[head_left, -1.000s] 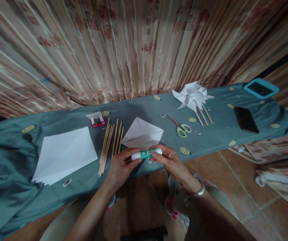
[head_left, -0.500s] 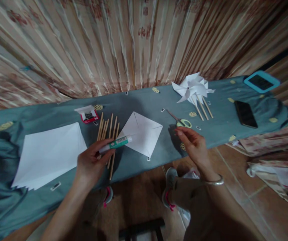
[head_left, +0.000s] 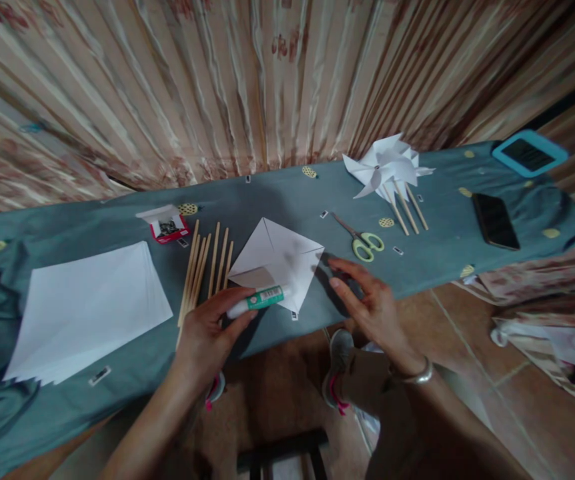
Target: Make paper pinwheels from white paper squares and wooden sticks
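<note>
My left hand [head_left: 212, 327] grips a glue stick [head_left: 266, 297] with a green label, held above the lower left part of a square paper sheet [head_left: 292, 257]. Slits run inward from the corners of that sheet. My right hand [head_left: 367, 300] is off the sheet's right corner, thumb and fingers apart, nothing in it. Just beyond it lie scissors [head_left: 362, 243] with yellow-green handles. Several thin wooden sticks [head_left: 198, 263] lie to the left of the square, some partly hidden behind my left hand.
A stack of white paper [head_left: 87, 307] lies at left, with an open red box [head_left: 169, 229] of small dark items behind it. Paper pinwheels [head_left: 387, 167] on sticks lie at the back right. Farther right are a phone [head_left: 495, 220] and a blue-framed device [head_left: 530, 153].
My left hand has moved right with the glue stick, closer to the square sheet. My right hand has shifted left and its pinched fingers have spread. The view has turned slightly.
</note>
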Action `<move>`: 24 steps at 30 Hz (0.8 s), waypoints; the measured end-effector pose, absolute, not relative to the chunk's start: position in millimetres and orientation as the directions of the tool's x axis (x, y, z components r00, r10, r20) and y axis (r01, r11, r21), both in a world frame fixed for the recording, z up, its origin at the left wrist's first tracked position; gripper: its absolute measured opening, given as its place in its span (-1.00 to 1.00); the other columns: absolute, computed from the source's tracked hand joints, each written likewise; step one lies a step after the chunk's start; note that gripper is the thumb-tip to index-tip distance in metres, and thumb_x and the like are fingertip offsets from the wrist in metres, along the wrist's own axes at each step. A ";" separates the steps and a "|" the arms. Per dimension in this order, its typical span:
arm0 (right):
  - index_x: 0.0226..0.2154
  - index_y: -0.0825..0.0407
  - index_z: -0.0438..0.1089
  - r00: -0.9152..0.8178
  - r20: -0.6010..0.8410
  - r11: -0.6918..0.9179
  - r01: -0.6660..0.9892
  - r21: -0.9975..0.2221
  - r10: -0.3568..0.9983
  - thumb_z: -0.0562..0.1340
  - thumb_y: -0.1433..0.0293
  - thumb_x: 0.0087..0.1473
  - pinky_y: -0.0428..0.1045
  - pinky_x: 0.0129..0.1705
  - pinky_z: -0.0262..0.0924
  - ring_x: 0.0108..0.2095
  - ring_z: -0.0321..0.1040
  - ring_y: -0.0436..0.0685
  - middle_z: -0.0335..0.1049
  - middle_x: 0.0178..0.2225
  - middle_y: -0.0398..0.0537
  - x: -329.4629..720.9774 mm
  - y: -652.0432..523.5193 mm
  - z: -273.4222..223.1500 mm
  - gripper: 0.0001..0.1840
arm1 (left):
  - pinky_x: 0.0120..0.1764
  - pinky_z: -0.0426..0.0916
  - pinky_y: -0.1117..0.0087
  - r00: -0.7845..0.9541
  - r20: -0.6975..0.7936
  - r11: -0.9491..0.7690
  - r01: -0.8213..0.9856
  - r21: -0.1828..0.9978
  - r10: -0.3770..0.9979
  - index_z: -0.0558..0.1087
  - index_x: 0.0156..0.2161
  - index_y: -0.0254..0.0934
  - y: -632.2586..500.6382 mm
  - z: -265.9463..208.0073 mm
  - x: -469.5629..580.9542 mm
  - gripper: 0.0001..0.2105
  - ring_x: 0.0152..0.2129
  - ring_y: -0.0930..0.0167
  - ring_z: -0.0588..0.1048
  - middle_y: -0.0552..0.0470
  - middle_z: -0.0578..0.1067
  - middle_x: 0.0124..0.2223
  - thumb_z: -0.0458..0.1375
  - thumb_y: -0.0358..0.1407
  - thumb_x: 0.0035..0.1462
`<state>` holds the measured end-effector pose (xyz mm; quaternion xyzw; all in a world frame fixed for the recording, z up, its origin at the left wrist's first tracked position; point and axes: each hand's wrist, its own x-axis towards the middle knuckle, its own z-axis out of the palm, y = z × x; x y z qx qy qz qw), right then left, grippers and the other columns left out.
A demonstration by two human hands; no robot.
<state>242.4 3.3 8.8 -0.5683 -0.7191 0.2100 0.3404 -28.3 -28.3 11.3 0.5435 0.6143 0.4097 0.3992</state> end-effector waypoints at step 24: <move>0.11 0.01 0.32 -0.238 0.316 0.376 0.771 -0.513 0.918 0.06 0.27 0.26 0.25 0.19 0.18 0.13 0.30 0.24 0.41 0.07 0.07 218.8 44.3 4.6 -0.59 | 0.08 0.31 -0.04 0.404 0.244 -0.467 0.670 0.577 0.882 0.43 0.06 -0.28 -19.3 -4.1 -7.5 -0.57 0.09 0.06 0.35 -0.20 0.43 0.15 0.25 -0.31 0.04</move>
